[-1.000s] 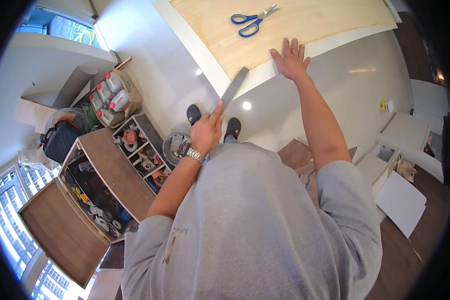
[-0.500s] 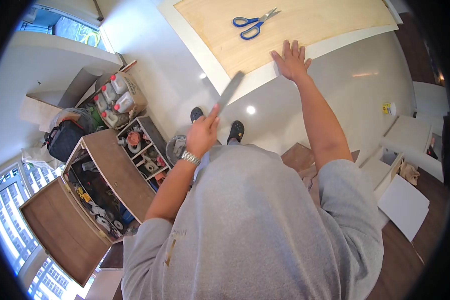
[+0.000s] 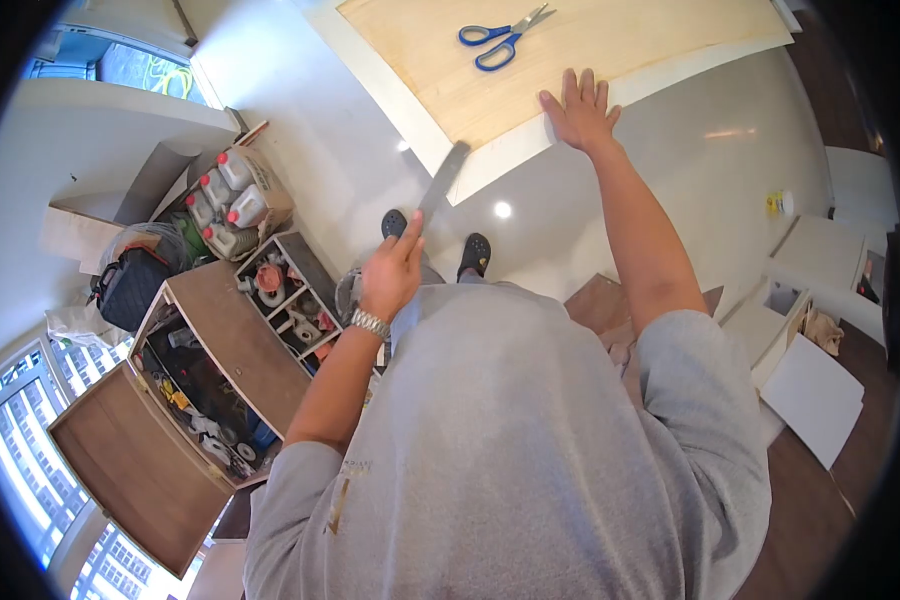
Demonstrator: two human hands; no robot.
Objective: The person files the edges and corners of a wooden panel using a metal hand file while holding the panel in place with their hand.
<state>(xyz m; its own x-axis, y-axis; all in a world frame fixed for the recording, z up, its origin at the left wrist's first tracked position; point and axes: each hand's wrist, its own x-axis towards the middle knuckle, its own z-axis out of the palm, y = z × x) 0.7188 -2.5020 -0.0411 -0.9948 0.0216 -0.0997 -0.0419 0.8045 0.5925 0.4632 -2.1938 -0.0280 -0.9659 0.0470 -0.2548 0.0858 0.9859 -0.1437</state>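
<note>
My left hand, with a metal watch on its wrist, is closed round the near end of a long grey flat file. The index finger lies along the file, and its far end meets the near corner of a pale wooden board. A white sheet shows as a border beyond the board's edge. My right hand lies flat near that edge, fingers spread, holding nothing. Blue-handled scissors rest on the board, left of and beyond the right hand.
Left stands an open wooden tool chest with a divided tray beside it. Behind it are several red-capped jugs and a black bag. My dark clogs are on the shiny floor. A white panel lies at the right.
My left hand and the file have drawn back toward me and slightly left. The right hand stays flat on the board's edge. The view has shifted slightly.
</note>
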